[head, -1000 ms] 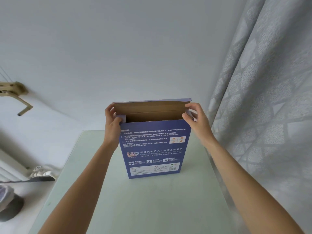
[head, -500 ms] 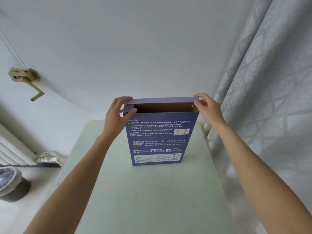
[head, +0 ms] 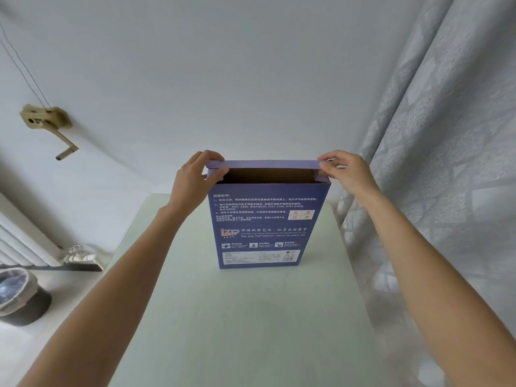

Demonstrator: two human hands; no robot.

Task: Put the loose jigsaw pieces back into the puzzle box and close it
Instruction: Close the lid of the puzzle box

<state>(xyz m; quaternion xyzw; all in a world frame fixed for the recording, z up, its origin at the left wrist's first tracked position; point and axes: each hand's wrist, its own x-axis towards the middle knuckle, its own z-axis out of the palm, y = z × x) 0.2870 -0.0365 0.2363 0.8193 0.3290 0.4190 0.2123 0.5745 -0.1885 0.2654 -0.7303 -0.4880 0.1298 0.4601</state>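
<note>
Puzzle box (head: 265, 227): flat rectangular carton, matte blue-violet print outside, bare brown cardboard inside, standing upright on its short end on a smooth pale green table (head: 251, 317). Top flap (head: 265, 164) folded partway over the mouth; dark gap beneath it, opening not sealed. Printed face: orange "LZP" logo, white Chinese text, "Net size 700*500mm About 14 years old", small A/B/C/D grid. Left hand (head: 192, 181) pinches the flap's left corner between curled fingers and thumb. Right hand (head: 349, 173) pinches the right corner likewise. Patterned grey curtain (head: 446, 163) just right of the table
</note>
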